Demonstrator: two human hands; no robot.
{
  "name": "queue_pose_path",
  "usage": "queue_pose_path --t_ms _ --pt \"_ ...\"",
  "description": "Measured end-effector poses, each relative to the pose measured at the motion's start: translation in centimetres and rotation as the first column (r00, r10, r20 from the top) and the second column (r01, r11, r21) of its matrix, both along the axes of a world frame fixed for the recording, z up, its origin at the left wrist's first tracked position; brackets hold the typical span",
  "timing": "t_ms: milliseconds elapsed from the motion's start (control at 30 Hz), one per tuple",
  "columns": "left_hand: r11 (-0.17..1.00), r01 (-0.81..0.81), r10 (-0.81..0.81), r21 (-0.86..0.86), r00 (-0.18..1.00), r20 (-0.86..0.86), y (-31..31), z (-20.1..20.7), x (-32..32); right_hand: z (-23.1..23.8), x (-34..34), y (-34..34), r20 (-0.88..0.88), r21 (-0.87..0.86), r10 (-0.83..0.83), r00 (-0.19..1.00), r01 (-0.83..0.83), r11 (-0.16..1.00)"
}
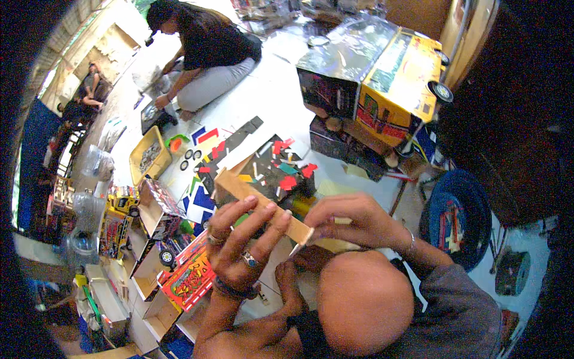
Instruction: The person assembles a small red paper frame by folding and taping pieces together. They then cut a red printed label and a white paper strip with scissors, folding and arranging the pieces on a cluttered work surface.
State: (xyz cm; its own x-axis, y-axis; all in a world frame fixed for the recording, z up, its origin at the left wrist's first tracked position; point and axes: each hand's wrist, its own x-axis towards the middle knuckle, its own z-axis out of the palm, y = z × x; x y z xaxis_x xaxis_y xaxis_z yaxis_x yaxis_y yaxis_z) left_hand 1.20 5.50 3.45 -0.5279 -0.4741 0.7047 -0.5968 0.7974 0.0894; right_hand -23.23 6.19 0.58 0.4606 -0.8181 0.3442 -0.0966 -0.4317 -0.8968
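My left hand (248,239), with a ring and a dark wristband, grips a narrow light-brown wooden piece (242,188) with a pale edge, its fingers laid over the front. At the piece's lower right end, my right hand (350,218) is closed, its fingertips pinching the corner; some of its fingers are hidden. A thin white strip (295,249) shows just below that corner. Beyond the hands, a dark sheet (263,164) bears red, white and teal scraps. Close to my left forearm lies a red decorated toy truck panel (190,275).
A large yellow toy truck (391,78) stands at the far right, and a blue tub (433,197) holding coloured strips is nearer. Open wooden truck boxes (149,278) line the left, below a yellow tray (139,179). A person in black (206,45) works on the floor beyond.
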Motion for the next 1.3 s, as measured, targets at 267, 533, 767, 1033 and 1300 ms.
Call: queue_pose_path --t_ms 267,533,767,1033,1300 --pt "0.462 0.436 0.611 0.773 0.475 -0.633 -0.4 -2.7 -1.3 -7.8 -5.6 2.2 -0.422 0.172 -0.221 0.879 0.317 0.933" --pt "0.418 0.486 0.696 0.768 0.371 -0.614 -0.8 -2.8 -0.9 -18.6 -14.0 11.4 -0.947 0.291 0.225 0.229 0.315 0.903" --pt "0.432 0.338 0.693 0.836 0.470 -0.547 -0.9 -5.0 0.7 -22.5 -14.9 15.6 -0.982 0.131 0.039 0.187 0.508 0.852" --pt "0.168 0.234 0.822 0.958 0.504 -0.267 -2.3 -8.6 3.2 -23.0 -15.4 16.8 -0.987 0.022 -0.093 0.130 0.688 0.725" --pt "0.343 0.187 0.675 0.921 0.633 -0.379 -3.1 -10.8 3.4 -26.6 -15.0 19.5 -0.983 -0.001 -0.114 0.143 0.620 0.785"
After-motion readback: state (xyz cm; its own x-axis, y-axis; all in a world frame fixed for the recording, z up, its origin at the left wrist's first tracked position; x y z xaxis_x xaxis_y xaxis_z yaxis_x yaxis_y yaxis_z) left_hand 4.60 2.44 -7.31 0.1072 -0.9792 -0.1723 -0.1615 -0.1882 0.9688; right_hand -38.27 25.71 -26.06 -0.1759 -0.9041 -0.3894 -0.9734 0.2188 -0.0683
